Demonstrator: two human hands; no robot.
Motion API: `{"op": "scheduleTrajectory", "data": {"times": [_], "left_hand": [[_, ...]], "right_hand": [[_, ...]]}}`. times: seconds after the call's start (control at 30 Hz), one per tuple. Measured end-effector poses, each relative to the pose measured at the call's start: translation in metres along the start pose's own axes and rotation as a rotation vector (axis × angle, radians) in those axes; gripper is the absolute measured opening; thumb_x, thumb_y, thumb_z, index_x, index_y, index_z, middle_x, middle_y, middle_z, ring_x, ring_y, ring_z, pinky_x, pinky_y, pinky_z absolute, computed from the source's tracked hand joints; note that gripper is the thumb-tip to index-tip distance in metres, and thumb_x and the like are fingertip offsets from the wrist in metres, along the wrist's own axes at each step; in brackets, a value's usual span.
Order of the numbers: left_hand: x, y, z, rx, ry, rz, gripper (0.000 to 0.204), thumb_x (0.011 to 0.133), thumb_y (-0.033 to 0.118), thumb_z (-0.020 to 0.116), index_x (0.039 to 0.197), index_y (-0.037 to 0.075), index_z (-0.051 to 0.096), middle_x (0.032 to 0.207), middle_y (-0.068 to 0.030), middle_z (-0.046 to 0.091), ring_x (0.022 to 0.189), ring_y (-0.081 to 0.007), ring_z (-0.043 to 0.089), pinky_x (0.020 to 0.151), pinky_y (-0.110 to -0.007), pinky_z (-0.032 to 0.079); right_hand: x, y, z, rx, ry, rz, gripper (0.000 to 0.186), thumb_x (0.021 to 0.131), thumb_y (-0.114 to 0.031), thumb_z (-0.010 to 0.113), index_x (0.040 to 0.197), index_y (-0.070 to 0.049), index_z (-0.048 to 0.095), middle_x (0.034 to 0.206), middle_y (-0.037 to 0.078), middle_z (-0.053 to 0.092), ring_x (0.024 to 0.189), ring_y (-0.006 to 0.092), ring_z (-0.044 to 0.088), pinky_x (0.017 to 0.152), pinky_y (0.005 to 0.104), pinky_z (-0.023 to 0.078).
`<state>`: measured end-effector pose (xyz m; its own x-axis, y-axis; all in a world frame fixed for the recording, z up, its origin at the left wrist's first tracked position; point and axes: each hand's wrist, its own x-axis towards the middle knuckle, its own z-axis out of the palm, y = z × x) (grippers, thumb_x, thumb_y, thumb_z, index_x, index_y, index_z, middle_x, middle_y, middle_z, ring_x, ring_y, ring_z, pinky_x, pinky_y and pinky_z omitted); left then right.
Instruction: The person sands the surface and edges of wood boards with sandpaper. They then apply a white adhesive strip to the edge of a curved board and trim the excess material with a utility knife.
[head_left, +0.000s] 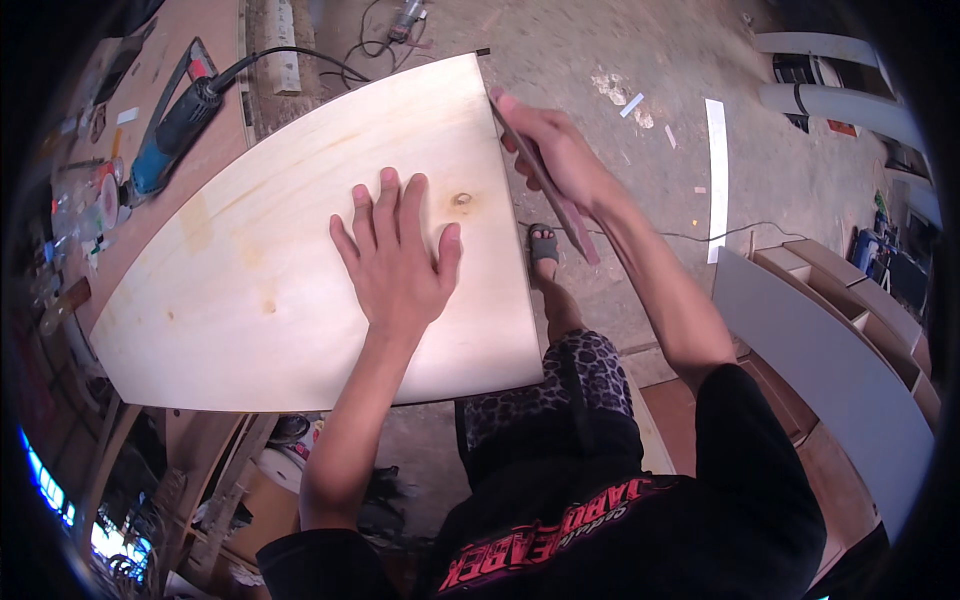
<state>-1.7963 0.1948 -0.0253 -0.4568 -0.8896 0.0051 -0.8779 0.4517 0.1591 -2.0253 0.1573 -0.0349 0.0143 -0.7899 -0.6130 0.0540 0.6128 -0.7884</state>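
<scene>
A pale wooden panel (285, 250) with a few knots lies in front of me. My left hand (395, 265) rests flat on its face, fingers spread. At the panel's right edge, my right hand (560, 155) grips a long, thin sanding block (572, 230), reddish brown and slanting down to the right. The block's upper end is close beside the edge; whether it touches is hard to tell. Its lower end sticks out clear of the panel. The fingers wrap round the block's far side and are partly hidden.
A blue-and-black corded power tool (180, 130) lies on the bench at the left, near loose clutter. Another corded tool (405, 20) is on the floor beyond the panel. A white strip (716, 180) and scraps lie at right, with a curved grey panel (820, 370) and shelving nearby.
</scene>
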Motion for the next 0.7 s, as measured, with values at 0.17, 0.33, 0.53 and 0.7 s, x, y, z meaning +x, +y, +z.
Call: {"op": "scheduleTrajectory", "data": {"times": [0.17,0.33,0.53,0.7], "left_hand": [[0.0,-0.001,0.001,0.012,0.028,0.013,0.058,0.095,0.042,0.053,0.143,0.01,0.046,0.149,-0.0137,0.042,0.135,-0.0404,0.037,0.111,-0.063,0.02],[-0.001,0.0,0.001,0.02,0.063,0.021,0.057,0.095,0.042,0.053,0.142,0.011,0.047,0.148,-0.0135,0.044,0.134,-0.0401,0.038,0.11,-0.063,0.022],[-0.003,0.003,0.004,0.034,0.123,0.021,0.055,0.094,0.043,0.054,0.139,0.012,0.05,0.144,-0.0135,0.047,0.133,-0.0399,0.041,0.108,-0.063,0.024],[-0.004,0.002,0.01,0.027,0.205,0.037,0.054,0.094,0.044,0.054,0.137,0.012,0.052,0.142,-0.0123,0.049,0.133,-0.0377,0.042,0.108,-0.062,0.026]], "right_hand": [[0.017,-0.01,0.001,0.043,0.038,0.0,0.063,0.092,-0.066,0.048,0.087,-0.004,0.059,0.077,0.001,0.048,0.064,0.0118,0.046,0.053,0.0295,0.038],[0.023,-0.016,0.005,0.059,0.08,-0.021,0.063,0.092,-0.065,0.05,0.09,-0.003,0.06,0.076,0.0,0.044,0.063,0.0121,0.041,0.054,0.0301,0.036],[-0.01,0.004,-0.002,-0.111,0.03,-0.052,0.064,0.093,-0.067,0.046,0.091,-0.005,0.06,0.078,0.002,0.051,0.064,0.0119,0.047,0.054,0.0289,0.042],[-0.09,0.045,0.001,-0.182,-0.131,-0.002,0.072,0.095,-0.062,0.048,0.131,0.0,0.056,0.114,0.016,0.055,0.102,0.0261,0.054,0.087,0.0384,0.044]]}}
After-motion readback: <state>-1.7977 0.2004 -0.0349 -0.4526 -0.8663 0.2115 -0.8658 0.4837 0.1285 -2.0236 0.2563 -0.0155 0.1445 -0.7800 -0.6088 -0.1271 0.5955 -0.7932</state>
